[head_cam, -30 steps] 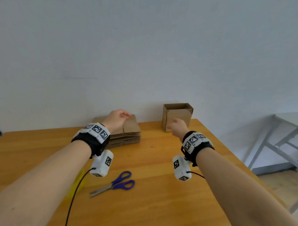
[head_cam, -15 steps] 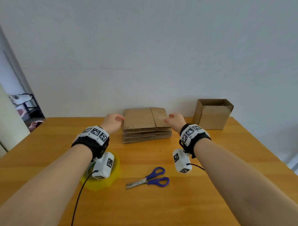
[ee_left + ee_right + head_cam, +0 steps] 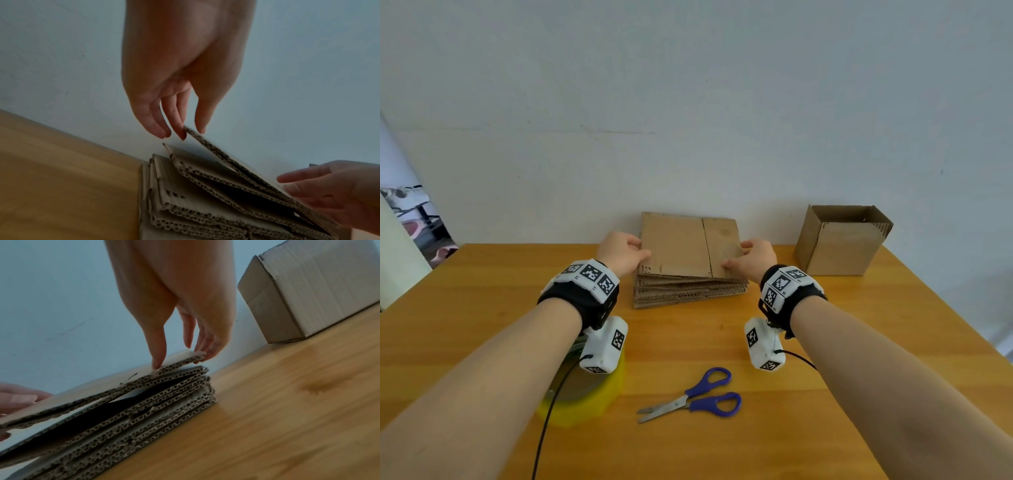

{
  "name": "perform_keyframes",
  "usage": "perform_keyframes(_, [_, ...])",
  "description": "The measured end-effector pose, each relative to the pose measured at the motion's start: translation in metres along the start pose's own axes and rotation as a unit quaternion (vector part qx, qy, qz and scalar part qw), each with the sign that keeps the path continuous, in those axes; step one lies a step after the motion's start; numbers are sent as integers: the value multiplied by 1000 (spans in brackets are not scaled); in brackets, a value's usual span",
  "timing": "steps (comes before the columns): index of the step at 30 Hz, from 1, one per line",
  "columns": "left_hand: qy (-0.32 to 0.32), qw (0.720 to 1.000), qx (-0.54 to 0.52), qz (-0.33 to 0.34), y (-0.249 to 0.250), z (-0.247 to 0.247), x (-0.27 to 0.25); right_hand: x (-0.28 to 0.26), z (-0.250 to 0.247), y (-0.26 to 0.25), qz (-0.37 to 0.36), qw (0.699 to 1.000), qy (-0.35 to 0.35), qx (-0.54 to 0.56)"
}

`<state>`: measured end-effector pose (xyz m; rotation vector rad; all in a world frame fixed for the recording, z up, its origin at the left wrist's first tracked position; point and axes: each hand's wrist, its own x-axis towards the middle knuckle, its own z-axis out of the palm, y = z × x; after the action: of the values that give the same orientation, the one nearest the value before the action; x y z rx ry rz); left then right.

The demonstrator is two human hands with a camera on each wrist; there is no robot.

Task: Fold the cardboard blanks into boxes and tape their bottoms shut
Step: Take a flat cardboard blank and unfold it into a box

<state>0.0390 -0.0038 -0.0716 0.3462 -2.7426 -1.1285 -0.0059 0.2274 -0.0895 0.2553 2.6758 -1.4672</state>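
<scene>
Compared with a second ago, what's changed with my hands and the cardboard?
Both hands came onto the stack: the left hand and right hand now pinch the top blank at its two ends and tilt it up off the stack. The folded box, scissors and yellow tape roll lie untouched.

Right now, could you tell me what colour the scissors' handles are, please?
The scissors' handles are blue-purple, seen best in the head view.

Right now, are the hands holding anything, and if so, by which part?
Yes: the top blank of the stack. The left hand pinches its left edge, the right hand its right edge, lifting it off the pile.
</scene>
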Motion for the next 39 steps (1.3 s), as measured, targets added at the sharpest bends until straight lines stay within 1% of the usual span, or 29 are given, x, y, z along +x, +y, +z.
perform_keyframes(2, [1,1000,-14,-5,2,-3,-1,0,-1,0,0,1000,3,22])
perform_keyframes(5, [-30,998,-45,-21,5,-7,-4,-3,-8,-2,-11,999,6,42])
perform_keyframes(8, [-60,995,-77,-30,11,-15,-15,-13,-21,-3,-52,998,13,20])
perform_keyframes(12, [-81,994,-75,-14,23,-23,-36,-33,-40,0,-104,994,16,8])
perform_keyframes(17, [-98,992,-79,10,34,-22,-72,-66,-61,12,-124,992,33,21])
perform_keyframes(20, [-98,991,-95,12,37,-16,-93,-85,-72,23,-136,990,41,22])
perform_keyframes(23, [-87,988,-123,17,38,-7,-113,-104,-81,36,-135,990,47,18])
perform_keyframes(26, [-72,989,-126,34,40,3,-131,-118,-86,51,-130,990,51,10])
perform_keyframes(30, [-61,990,-121,37,39,15,-149,-132,-89,68,-119,991,56,5])
perform_keyframes(39, [-63,984,-159,43,45,40,-157,-136,-92,88,-85,994,59,40])
